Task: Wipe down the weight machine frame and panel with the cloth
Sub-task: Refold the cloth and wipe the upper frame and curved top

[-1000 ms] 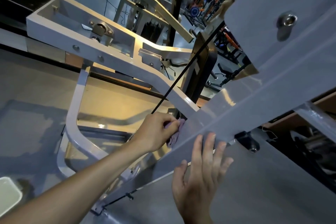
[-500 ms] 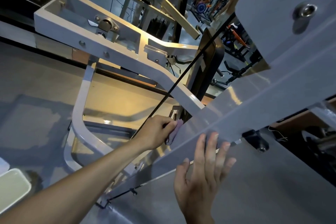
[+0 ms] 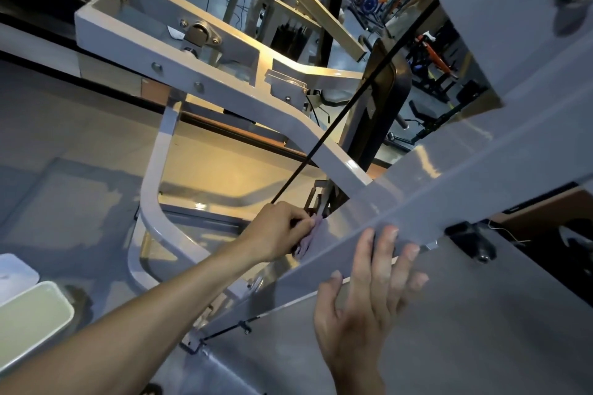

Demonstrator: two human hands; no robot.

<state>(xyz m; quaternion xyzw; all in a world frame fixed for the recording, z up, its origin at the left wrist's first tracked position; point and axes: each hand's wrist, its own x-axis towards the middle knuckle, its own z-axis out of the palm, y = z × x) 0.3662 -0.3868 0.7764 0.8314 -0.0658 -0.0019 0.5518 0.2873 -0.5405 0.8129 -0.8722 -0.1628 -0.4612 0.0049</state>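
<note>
The right hand (image 3: 369,295) lies flat and open against the grey panel (image 3: 449,189), bracing its lower edge. Beyond it, the left hand (image 3: 279,231) is clenched around the cloth (image 3: 309,236), pressing it against the panel's left end. The panel's long axis climbs rightward, away from that grip, with the white frame (image 3: 224,86) behind.

I found no legible text, label, brand, number or sign on any surface I inspected in this view.
</note>
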